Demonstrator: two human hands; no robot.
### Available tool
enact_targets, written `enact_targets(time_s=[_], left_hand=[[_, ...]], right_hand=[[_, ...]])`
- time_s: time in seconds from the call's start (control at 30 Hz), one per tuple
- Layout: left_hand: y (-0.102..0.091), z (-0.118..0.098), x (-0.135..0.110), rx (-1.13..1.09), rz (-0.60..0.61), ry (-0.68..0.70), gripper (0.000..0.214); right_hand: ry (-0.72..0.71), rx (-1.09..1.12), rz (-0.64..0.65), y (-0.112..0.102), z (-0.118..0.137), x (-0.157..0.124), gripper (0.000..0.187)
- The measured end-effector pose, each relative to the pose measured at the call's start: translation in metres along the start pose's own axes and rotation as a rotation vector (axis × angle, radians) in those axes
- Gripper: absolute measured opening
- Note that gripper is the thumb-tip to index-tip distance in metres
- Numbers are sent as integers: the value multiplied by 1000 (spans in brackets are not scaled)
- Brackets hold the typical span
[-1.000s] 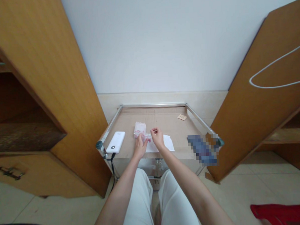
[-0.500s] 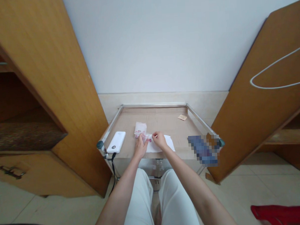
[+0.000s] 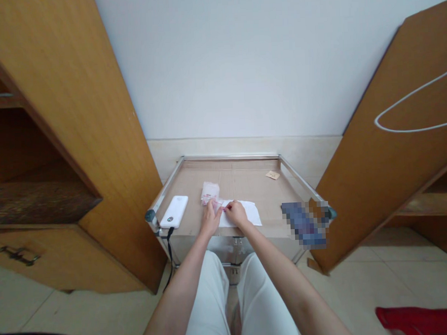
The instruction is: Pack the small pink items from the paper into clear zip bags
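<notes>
A clear plastic packet with pink print (image 3: 210,190) lies left of the middle of the tray table, its crumpled near end running under my fingers. My left hand (image 3: 210,220) has its fingers closed on that near end. Right beside it, my right hand (image 3: 236,214) is pinched, fingertips almost meeting my left thumb at the edge of the plastic. What the right fingertips hold is too small to make out. Beneath both hands a white sheet (image 3: 252,213), paper or tissue, lies flat and shows mostly to the right.
A white power bank (image 3: 174,212) with a black cable sits at the table's left. A small tan paper piece (image 3: 272,175) lies at the back right, a blurred-out blue item (image 3: 303,225) at the right edge. A metal rail (image 3: 230,158) borders the table; wooden cabinets flank it.
My right hand has moved slightly left and down, bringing its fingertips against the plastic beside my left thumb. My left hand stays in nearly the same place.
</notes>
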State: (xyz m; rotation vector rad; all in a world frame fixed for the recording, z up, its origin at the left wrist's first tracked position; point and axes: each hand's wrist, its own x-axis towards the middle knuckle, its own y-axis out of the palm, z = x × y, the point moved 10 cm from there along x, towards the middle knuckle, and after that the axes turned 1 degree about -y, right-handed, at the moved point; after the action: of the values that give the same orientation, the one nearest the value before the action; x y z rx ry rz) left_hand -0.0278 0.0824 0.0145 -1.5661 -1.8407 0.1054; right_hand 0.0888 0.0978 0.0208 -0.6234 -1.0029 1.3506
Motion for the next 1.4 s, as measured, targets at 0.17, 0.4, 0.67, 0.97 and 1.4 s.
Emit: enact_targets(time_s=[0.17, 0.4, 0.67, 0.97, 1.4], left_hand=[[-1, -1, -1, -1, -9, -1, 45], [-2, 0, -1, -12, -13, -13, 44], [0, 0, -1, 7, 9, -14, 46], [4, 1, -1, 34, 39, 2, 48], [3, 0, 0, -16, 43, 4, 47]], right_hand=[[23, -3, 26, -1, 1, -1, 19], [69, 41, 11, 2, -5, 1, 16], [237, 457, -169, -22, -25, 10, 17], [72, 446, -27, -24, 12, 23, 8], [37, 336, 10, -1, -9, 26, 22]])
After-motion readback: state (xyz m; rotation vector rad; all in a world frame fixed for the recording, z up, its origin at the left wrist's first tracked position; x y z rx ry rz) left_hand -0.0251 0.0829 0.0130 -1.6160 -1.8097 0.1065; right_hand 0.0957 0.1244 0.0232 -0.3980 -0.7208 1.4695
